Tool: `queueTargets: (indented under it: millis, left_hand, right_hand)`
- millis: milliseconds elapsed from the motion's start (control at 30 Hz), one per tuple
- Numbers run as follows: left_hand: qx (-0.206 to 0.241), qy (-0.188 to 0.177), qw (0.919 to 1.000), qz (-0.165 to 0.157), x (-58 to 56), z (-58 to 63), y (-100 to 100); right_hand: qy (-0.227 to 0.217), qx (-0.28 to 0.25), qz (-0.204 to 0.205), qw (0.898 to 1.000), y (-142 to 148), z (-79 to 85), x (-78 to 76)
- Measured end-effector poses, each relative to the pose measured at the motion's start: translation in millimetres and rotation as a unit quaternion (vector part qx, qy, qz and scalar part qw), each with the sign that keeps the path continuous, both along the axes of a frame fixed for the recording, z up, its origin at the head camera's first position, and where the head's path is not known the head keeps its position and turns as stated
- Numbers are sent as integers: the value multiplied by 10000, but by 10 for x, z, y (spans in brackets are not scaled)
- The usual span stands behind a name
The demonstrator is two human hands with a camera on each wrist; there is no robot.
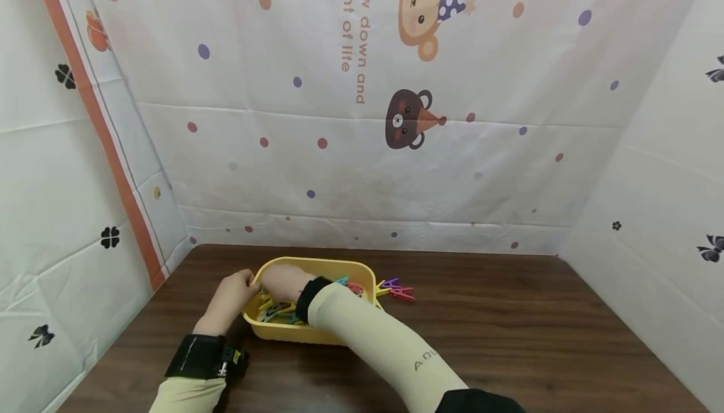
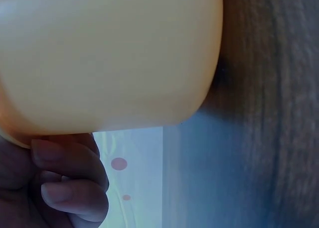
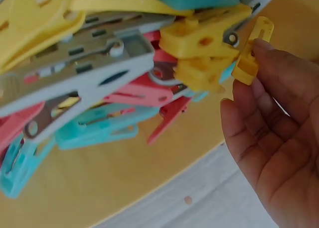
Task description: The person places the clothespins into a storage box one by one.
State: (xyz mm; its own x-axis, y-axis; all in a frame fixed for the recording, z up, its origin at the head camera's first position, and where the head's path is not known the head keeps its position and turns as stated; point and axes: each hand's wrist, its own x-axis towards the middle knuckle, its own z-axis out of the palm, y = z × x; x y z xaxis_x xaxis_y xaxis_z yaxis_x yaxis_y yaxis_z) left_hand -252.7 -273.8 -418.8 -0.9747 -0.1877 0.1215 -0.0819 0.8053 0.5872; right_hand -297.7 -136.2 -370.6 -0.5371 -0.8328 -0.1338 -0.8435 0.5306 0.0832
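A yellow plastic basket (image 1: 296, 335) stands on the table and holds a heap of clothespins in several colours. My left hand (image 1: 229, 297) grips its rim at the left end; in the left wrist view the curled fingers (image 2: 75, 195) show beside the basket wall (image 2: 114, 58). Inside the basket, my right hand (image 1: 285, 281) pinches a small yellow clothespin (image 3: 245, 68) between thumb and fingertips, as the right wrist view shows. Close beside it lie a grey clothespin (image 3: 124, 63), other yellow ones (image 3: 199, 39), and teal (image 3: 99, 126) and pink (image 3: 142, 92) ones.
At the basket's right end, a purple clothespin (image 1: 391, 283) and a pink clothespin (image 1: 403, 293) stick out beyond the rim, next to a yellow one (image 1: 381, 289). Brown wood-grain table (image 1: 509, 325) extends to the right. Printed white cloth (image 1: 339, 168) hangs behind and at both sides.
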Motion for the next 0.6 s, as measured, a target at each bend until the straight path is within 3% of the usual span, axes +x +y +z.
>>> queueTargets:
  millis: [167,300,467,600]
  left_hand:
    - [-3,45,10000,5,6,-3,2]
    - [27,77,10000,-10,12,-8,5]
    - [133,-40,9999,-39,10,2,9]
    - [139,-155,9998,40,7,14,9]
  right_hand:
    - [204,90,5,9998,-25,-61,10]
    - [-35,83,29,10000,1,-33,-21]
    - [-298,-187,160,9993,182,224,-99]
    - [-668,-788,272,9943,569,446,-169]
